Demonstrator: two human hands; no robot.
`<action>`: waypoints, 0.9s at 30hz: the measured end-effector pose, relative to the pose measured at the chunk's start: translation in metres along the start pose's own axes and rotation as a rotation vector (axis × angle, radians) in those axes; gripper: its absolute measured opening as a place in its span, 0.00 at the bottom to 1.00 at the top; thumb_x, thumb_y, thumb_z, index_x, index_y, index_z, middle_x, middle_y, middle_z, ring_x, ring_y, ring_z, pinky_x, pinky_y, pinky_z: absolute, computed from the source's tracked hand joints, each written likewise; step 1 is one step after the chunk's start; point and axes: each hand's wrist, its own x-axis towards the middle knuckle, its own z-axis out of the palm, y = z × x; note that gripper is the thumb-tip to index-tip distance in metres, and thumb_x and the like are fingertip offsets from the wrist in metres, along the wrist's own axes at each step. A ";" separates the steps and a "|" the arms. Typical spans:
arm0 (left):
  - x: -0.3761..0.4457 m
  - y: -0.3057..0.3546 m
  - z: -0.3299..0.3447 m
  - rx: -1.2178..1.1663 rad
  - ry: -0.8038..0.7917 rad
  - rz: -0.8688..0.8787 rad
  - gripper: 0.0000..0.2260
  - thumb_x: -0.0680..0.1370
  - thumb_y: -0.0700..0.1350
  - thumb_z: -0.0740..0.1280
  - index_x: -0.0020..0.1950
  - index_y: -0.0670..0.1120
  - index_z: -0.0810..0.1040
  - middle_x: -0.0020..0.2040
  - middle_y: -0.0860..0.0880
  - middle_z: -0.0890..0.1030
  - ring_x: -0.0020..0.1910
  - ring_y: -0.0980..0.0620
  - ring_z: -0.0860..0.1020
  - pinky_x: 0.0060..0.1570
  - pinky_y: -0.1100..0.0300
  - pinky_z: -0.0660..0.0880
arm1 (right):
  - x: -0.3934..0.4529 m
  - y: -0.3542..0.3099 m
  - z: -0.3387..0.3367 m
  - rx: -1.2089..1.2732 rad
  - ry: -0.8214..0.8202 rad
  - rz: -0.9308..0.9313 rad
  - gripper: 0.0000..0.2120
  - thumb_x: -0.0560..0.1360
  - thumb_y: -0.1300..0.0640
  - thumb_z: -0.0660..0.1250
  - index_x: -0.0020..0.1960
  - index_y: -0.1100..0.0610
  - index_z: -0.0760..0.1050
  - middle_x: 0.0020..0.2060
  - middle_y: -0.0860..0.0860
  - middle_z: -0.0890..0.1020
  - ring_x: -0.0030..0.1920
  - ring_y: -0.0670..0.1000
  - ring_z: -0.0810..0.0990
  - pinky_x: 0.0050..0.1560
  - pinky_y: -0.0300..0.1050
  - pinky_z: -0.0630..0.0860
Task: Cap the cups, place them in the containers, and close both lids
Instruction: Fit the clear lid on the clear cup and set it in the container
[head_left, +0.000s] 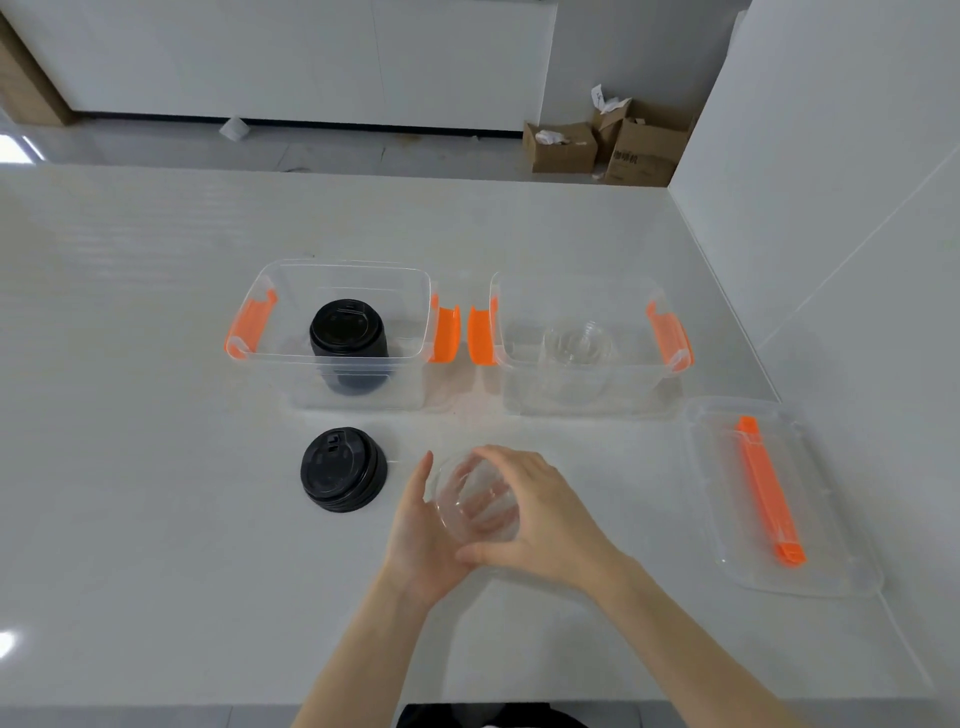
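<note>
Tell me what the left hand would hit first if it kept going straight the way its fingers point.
Probably the gap between the two containers: the left hand points up the table toward the orange latches. Depth is unclear.

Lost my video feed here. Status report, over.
Both hands, left and right, on clear cup, uncapped. Black lids stacked beside it. Capped black cup in left container. Nothing in the way.

Bright even light, soft shadows, glare at left, wide-angle edge bending

capped cup (349, 343) in left container (291, 358)
</note>
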 end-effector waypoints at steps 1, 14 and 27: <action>-0.001 0.001 0.000 0.019 0.010 0.005 0.23 0.74 0.61 0.56 0.47 0.47 0.83 0.44 0.44 0.84 0.43 0.45 0.83 0.45 0.54 0.80 | 0.001 -0.001 0.004 0.002 -0.019 -0.002 0.44 0.58 0.38 0.74 0.70 0.45 0.60 0.66 0.38 0.70 0.66 0.42 0.65 0.69 0.44 0.65; -0.024 0.037 -0.034 0.056 0.104 0.107 0.20 0.67 0.60 0.63 0.57 0.55 0.76 0.58 0.45 0.78 0.52 0.41 0.82 0.55 0.45 0.75 | 0.007 0.029 0.008 0.039 -0.139 0.161 0.40 0.67 0.45 0.73 0.73 0.50 0.59 0.71 0.46 0.65 0.72 0.44 0.59 0.65 0.33 0.58; -0.034 0.046 -0.051 0.039 0.148 0.126 0.19 0.73 0.60 0.58 0.58 0.53 0.75 0.55 0.44 0.80 0.55 0.38 0.79 0.54 0.43 0.75 | 0.008 0.032 0.038 -0.186 -0.177 0.120 0.46 0.65 0.42 0.71 0.75 0.51 0.51 0.75 0.47 0.58 0.75 0.49 0.54 0.74 0.42 0.52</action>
